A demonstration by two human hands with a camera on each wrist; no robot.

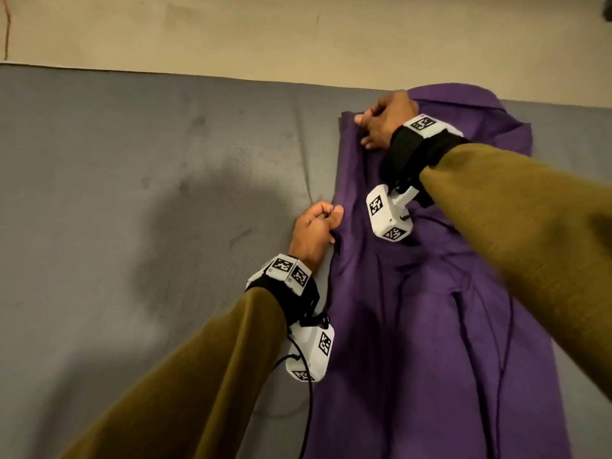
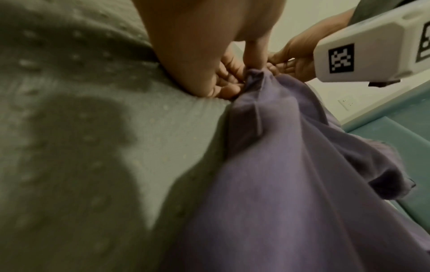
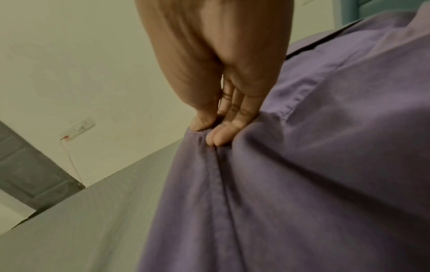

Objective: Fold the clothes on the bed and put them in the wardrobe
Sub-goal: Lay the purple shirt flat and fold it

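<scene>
A purple shirt (image 1: 430,309) lies lengthwise on the grey bed (image 1: 149,193), its collar end toward the far wall. My left hand (image 1: 318,226) pinches the shirt's left edge about midway along, thumb on top. Close up, the left hand (image 2: 228,81) bunches a fold of the purple shirt (image 2: 291,174) between thumb and fingers. My right hand (image 1: 381,124) grips the far left corner near the shoulder. In the right wrist view the right hand (image 3: 214,128) pinches a seam of the shirt (image 3: 314,165) between thumb and fingertips. The wardrobe is not in view.
A beige wall (image 1: 298,34) runs along the bed's far edge, with a wall socket (image 3: 78,127) and thin cord. A grey door (image 3: 28,169) stands at the left in the right wrist view. The bare mattress stretches to the left of the shirt.
</scene>
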